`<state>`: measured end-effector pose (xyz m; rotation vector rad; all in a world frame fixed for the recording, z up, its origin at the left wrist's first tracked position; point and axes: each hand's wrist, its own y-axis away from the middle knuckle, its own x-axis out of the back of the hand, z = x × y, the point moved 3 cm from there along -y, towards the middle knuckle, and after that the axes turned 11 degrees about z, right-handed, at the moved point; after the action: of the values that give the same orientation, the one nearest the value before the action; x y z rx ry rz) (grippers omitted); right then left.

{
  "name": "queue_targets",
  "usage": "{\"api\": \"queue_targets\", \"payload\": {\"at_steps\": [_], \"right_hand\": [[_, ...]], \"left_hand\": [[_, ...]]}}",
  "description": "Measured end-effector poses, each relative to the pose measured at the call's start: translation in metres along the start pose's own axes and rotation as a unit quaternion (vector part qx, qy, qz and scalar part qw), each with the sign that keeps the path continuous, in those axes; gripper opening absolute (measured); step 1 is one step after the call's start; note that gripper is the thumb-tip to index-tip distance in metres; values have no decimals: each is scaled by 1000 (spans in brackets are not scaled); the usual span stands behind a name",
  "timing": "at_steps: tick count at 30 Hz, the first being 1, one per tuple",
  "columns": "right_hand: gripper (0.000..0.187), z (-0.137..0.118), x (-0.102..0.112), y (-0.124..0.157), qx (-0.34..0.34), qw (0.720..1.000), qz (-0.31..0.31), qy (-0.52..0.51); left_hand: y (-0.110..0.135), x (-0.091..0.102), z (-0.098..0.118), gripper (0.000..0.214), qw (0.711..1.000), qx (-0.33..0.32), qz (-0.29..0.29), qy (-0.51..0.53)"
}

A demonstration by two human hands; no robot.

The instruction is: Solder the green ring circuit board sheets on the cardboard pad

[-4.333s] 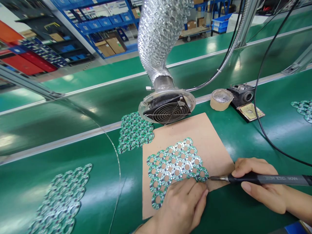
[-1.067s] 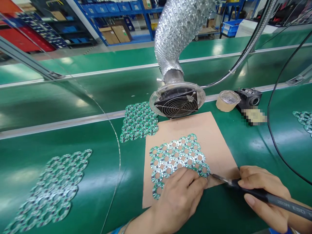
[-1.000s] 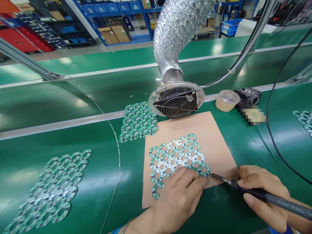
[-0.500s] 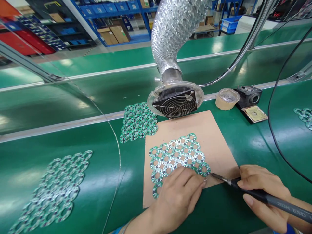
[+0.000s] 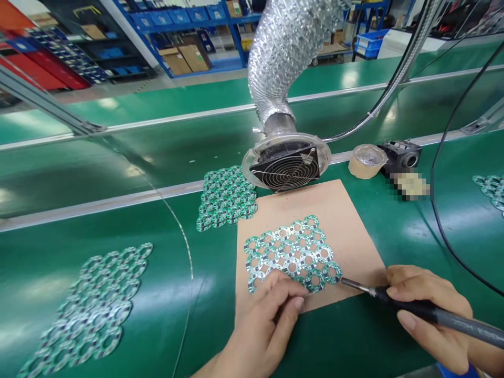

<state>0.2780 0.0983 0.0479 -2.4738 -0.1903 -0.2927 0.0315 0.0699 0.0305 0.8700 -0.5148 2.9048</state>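
A green panel of ring-shaped circuit boards [image 5: 293, 251] lies on a brown cardboard sheet [image 5: 346, 231]. My left hand [image 5: 260, 325] rests at the panel's near edge with fingers curled together in a pinch; its fingertips touch the panel's lower rings, and whether they grip it is unclear. My right hand [image 5: 429, 315] is closed round a dark soldering iron [image 5: 429, 314]. The iron's metal tip [image 5: 346, 282] touches the panel's right-hand corner ring.
A fume-extraction fan on a foil duct [image 5: 286, 164] hangs just beyond the cardboard. More board panels lie behind it [image 5: 226, 197], at the far left [image 5: 94, 307] and far right [image 5: 492, 188]. A tape roll [image 5: 367, 160], an iron stand [image 5: 400, 155], a black cable [image 5: 444, 231] and thin solder wire [image 5: 189, 252] are nearby.
My left hand has pulled back toward me and left, off the panel's lower right rings, so more of the panel shows. The iron tip stays at the same corner.
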Motion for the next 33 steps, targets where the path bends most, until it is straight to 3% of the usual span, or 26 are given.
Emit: {"api": "queue_targets", "payload": {"at_steps": [5,10,19,33], "right_hand": [[16,-4,-16,6,-35,999,-12,-16],[17,3,-17,8,-45,999,-13,-25],[13,15,-12,17,-99,994,-38,-27],[13,16,-12,19,-111,992,-44,-29]], "left_hand": [[8,-4,2,19,994,-98,22,-36],[9,-7,3,19,985,-140,54,-86],[9,-9,5,17,983,-144,66,-93],[8,-11,6,17,984,-139,67,-94]]}}
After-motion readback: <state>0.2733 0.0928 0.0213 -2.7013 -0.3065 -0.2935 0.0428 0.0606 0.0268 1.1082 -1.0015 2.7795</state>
